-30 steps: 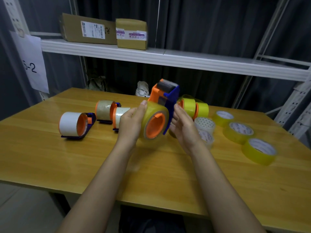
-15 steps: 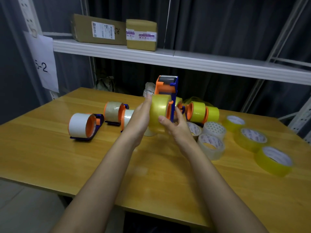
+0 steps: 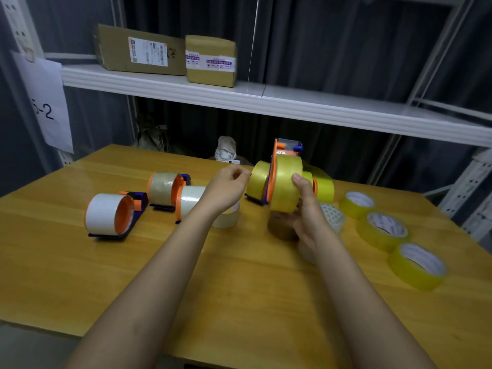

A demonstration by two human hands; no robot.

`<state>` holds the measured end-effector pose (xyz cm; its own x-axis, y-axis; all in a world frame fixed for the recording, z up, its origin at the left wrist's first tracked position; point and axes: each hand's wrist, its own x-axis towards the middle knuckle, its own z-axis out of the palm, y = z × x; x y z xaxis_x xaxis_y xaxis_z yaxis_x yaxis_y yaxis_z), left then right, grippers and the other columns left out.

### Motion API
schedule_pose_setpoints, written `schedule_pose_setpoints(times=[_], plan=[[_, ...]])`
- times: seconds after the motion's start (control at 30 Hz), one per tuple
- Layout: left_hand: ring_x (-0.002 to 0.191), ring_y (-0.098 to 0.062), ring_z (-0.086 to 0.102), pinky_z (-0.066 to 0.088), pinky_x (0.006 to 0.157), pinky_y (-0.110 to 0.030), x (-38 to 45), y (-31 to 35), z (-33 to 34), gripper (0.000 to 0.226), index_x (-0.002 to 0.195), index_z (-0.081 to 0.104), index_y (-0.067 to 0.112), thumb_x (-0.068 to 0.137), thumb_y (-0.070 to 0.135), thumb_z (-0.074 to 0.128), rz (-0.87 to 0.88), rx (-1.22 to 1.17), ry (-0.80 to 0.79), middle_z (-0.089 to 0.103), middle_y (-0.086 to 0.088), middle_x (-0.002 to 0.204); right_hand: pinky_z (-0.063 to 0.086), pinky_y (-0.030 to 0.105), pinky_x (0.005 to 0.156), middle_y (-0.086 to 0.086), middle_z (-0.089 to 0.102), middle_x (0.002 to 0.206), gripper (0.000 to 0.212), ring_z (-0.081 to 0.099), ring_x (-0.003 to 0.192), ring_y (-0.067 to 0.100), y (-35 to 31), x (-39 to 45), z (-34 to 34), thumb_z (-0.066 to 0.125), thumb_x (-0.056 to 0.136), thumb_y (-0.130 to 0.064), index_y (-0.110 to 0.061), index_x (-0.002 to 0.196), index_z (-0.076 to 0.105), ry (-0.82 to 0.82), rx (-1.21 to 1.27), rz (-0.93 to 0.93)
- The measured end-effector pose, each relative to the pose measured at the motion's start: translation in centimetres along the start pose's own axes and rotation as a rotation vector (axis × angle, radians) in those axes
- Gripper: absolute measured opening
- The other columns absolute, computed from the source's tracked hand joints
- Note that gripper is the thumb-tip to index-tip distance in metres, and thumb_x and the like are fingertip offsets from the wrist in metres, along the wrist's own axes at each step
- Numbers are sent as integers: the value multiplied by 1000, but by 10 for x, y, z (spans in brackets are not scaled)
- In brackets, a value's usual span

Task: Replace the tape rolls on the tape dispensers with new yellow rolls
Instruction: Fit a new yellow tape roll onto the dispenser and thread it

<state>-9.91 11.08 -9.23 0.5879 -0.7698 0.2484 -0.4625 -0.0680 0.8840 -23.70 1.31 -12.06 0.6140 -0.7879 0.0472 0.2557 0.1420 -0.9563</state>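
A person is sitting or standing at a wooden tabletop, both bare forearms reaching forward; the right hand is holding a tape dispenser raised above the tabletop, its grip curled around the yellow roll mounted on the orange hub, thumb lying across the roll's face; the left hand is hovering just beside the roll, apart from it, fingers loosely curled in a narrow grip and holding nothing; another yellow-loaded dispenser is lying just behind; to the left, three dispensers are resting on the tabletop, one with a white roll, one with a brownish roll, one with a pale roll; three spare yellow rolls are lying flat at the right; two cardboard boxes are sitting on the shelf above.
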Motion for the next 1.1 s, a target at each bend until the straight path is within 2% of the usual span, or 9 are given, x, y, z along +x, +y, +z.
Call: schedule_pose_setpoints(times=[0.1,0.2,0.37,0.47,0.57,0.67,0.8,1.0,1.1], plan=[[88,-15,50,41,74,-27,15,-3,4,15,97,57,14,99,23,45,-16,52,-28,56,-3,96,49,42,88,-2,71,89,27,65,89,18,-11,12,1,59,84,-50,-27,98,61,-19,-11,40],[95,-16,52,40,82,-30,30,-4,2,23,112,58,11,100,25,44,-47,96,-27,56,-2,101,52,38,83,3,73,99,49,67,94,21,-17,29,11,63,71,-56,-24,108,61,-39,-19,110],[94,-23,57,43,84,-40,46,1,-15,37,99,58,9,103,36,32,4,27,86,62,-11,102,50,47,96,6,67,113,38,62,106,24,-15,56,47,55,88,-54,-26,113,60,-93,-33,146],[87,-6,61,46,79,-26,54,3,-28,46,96,65,19,103,43,26,12,-186,32,66,1,96,53,39,87,6,68,105,33,64,99,22,-9,75,76,53,91,-49,-23,110,61,-100,19,169],[88,-12,67,52,76,-25,66,-1,-36,33,102,65,21,99,44,40,-18,-258,-45,70,-3,98,52,34,78,7,69,110,45,65,101,21,0,93,98,54,90,-50,-18,121,61,-112,52,199],[84,-17,66,54,71,-26,86,-14,-40,16,98,63,15,98,26,52,-51,-222,-5,69,-5,92,49,36,85,7,68,109,44,63,97,18,5,107,112,50,93,-52,-18,120,60,-118,54,249],[76,-14,63,48,57,-22,113,-34,-41,21,108,63,10,97,24,53,-217,-291,-15,66,-2,86,49,38,88,6,67,110,56,63,101,21,17,132,121,50,89,-63,-19,122,59,-91,-32,353],[110,-29,58,46,89,-37,135,-61,-33,35,122,58,8,95,32,56,-396,-255,-61,63,-11,116,44,48,101,9,50,140,67,52,123,32,36,154,123,42,92,-64,-20,143,41,-38,-175,456],[110,-28,56,46,91,-38,144,-71,-28,44,129,51,6,94,32,57,-444,-213,-62,58,-12,124,48,45,97,5,52,129,51,53,114,28,34,150,118,48,97,-43,-16,140,44,-61,-443,297]])
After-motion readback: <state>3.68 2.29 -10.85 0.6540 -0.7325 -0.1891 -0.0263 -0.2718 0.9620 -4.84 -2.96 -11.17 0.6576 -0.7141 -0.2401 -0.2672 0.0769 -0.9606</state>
